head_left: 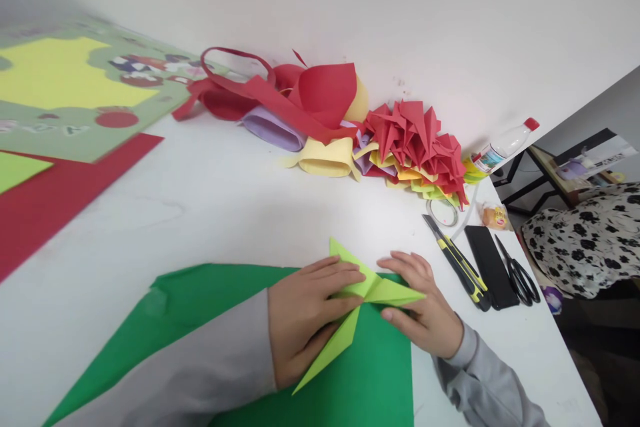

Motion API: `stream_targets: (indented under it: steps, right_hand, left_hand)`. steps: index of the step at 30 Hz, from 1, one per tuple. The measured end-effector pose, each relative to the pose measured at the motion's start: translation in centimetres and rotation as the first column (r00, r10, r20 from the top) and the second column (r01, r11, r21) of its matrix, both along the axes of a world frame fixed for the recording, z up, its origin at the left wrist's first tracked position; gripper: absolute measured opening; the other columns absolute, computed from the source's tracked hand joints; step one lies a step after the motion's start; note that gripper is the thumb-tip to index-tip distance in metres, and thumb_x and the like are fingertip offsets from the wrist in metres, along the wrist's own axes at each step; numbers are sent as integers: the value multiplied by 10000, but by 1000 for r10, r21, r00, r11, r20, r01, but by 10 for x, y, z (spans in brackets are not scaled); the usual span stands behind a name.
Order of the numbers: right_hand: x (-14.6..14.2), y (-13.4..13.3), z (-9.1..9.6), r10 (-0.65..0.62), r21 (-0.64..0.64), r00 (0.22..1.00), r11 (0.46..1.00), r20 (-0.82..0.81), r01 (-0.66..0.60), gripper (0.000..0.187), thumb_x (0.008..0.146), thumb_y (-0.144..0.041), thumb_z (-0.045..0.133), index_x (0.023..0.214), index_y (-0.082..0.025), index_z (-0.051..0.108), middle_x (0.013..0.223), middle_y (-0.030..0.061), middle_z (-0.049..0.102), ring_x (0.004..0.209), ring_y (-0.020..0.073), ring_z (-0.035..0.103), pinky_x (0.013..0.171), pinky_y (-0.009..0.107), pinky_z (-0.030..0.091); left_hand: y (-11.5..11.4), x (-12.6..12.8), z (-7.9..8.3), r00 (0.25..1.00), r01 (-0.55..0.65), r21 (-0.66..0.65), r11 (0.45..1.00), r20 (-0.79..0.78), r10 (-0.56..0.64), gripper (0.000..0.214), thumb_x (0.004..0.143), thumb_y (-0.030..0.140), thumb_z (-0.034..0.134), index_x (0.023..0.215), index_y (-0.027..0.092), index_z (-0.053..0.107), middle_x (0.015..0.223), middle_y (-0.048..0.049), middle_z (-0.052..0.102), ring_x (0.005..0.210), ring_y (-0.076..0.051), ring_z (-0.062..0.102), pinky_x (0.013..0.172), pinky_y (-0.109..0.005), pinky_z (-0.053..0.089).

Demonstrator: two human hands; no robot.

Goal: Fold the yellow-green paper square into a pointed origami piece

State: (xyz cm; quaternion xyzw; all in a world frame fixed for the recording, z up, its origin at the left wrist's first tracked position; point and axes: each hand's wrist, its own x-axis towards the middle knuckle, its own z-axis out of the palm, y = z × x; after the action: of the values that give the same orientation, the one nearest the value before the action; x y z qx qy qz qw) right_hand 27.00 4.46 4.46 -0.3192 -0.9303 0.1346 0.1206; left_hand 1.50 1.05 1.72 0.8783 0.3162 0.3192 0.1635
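Note:
A light green piece of folded paper (374, 289) with several pointed arms lies over a dark green sheet (380, 373). My left hand (313, 310) is closed on it, fingers across its left side and the thumb tucked beneath. One long point sticks out below that hand, another above it. At the right, my right hand (423, 303) is open, thumb and fingers apart around the right-hand point, whose tip lies in front of the palm. The undersides of my left fingers are hidden.
Red folded paper pieces (407, 133) are heaped near the wall, beside curled paper strips (320, 103). On the right lie a utility knife (460, 265), a black case (490, 267), scissors (520, 273), a tape roll (443, 213) and a bottle (500, 150). A decorated board (115, 97) is at left.

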Motion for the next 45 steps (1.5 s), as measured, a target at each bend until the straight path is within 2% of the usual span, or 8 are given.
stream_targets:
  steps: [6, 11, 18, 30, 36, 38, 41, 45]
  right_hand:
    - [0, 5, 2, -39, -19, 996, 999, 77, 40, 232, 938, -428, 579, 1018, -293, 750, 1455, 61, 494, 1370, 303, 391, 1114, 537, 275]
    - [8, 14, 7, 10, 12, 959, 1000, 284, -14, 335, 927, -520, 566, 1194, -355, 682, 1559, 54, 365, 1428, 370, 264, 1111, 650, 193]
    - [8, 18, 7, 18, 3, 952, 1000, 306, -20, 348, 906, -554, 580, 1176, -365, 695, 1553, 35, 379, 1422, 360, 257, 1122, 647, 168]
    - [14, 22, 6, 3, -29, 991, 1000, 132, 1, 263, 927, -486, 590, 1037, -311, 752, 1462, 80, 498, 1402, 322, 345, 1098, 600, 217]
    - [15, 25, 0, -77, 54, 951, 994, -298, 98, 176, 924, -320, 602, 972, -209, 730, 1116, 101, 708, 1179, 251, 586, 1006, 442, 437]
    - [11, 20, 1, -101, 208, 915, 959, -390, 194, 151, 915, -256, 593, 998, -181, 694, 1075, 118, 714, 1111, 254, 619, 959, 441, 476]
    - [2, 9, 5, -93, 440, 936, 864, -339, 246, 183, 895, -201, 584, 1065, -168, 644, 1131, 138, 697, 1130, 280, 615, 980, 496, 451]
    - [-4, -2, 13, -179, 568, 902, 725, -392, 390, 117, 869, -142, 588, 970, -169, 638, 1044, 124, 715, 1096, 282, 630, 977, 486, 438]
  left_hand:
    - [0, 0, 0, 1000, 1, 14, 1000, -3, -1, 375, 861, 123, 406, 1187, 200, 573, 1272, -125, 637, 1221, -260, 562, 1098, -469, 394]
    - [3, 0, -11, 995, -1, 73, 997, -100, 8, 580, 792, 289, 523, 1367, 250, 454, 1345, -161, 569, 1290, -335, 488, 1102, -556, 342]
    - [3, -1, -19, 975, 5, 108, 994, -221, 19, 812, 688, 296, 584, 1458, 242, 333, 1383, -149, 531, 1333, -348, 433, 1133, -548, 282]
    - [1, 1, -17, 964, -53, 144, 988, -249, 88, 711, 728, 237, 555, 1421, 248, 397, 1379, -121, 539, 1317, -315, 443, 1131, -515, 277]
    - [0, 4, -16, 956, -88, 167, 982, -263, 131, 635, 805, 273, 565, 1420, 246, 408, 1352, -112, 556, 1286, -300, 462, 1110, -489, 289]
    - [0, 5, -14, 951, -87, 171, 981, -279, 133, 606, 815, 288, 556, 1406, 245, 430, 1346, -110, 561, 1281, -297, 466, 1102, -488, 294]
    - [0, 6, -11, 945, -95, 170, 981, -296, 142, 549, 837, 304, 526, 1381, 247, 469, 1347, -104, 566, 1273, -288, 477, 1099, -477, 305]
    - [-1, 7, -11, 944, -118, 156, 981, -288, 159, 560, 839, 324, 539, 1391, 265, 465, 1342, -89, 576, 1272, -280, 482, 1101, -463, 305]
